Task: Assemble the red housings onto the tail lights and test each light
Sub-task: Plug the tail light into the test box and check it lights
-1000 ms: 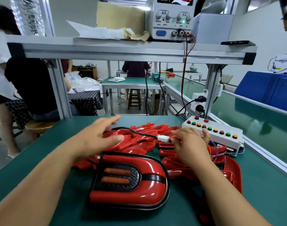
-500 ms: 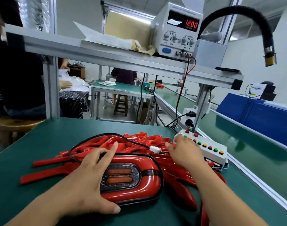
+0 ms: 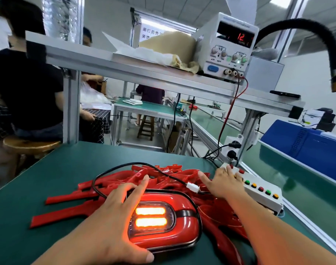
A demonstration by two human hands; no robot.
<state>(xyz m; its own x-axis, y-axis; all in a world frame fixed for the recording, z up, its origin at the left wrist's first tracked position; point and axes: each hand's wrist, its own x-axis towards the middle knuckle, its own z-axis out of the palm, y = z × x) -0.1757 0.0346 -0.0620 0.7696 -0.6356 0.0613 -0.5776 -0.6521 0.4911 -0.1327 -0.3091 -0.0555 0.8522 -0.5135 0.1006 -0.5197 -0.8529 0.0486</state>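
**Tail light lit, both hands flat**

Left hand (image 3: 113, 217): fingers spread and straight, resting on the glowing tail light (image 3: 163, 224), gripping nothing. The light lies at the near edge of the red housings (image 3: 125, 181) pile. Right hand (image 3: 224, 185): arm extended, straight fingers on the button box (image 3: 262, 192). Power supply (image 3: 211, 52) display reads "12"; knob labels are blurred.

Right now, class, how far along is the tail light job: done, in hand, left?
Done: one tail light sits in its red housing. In hand: testing; it glows under the left hand while the right hand touches the button box. Left: the loose red housings piled behind.
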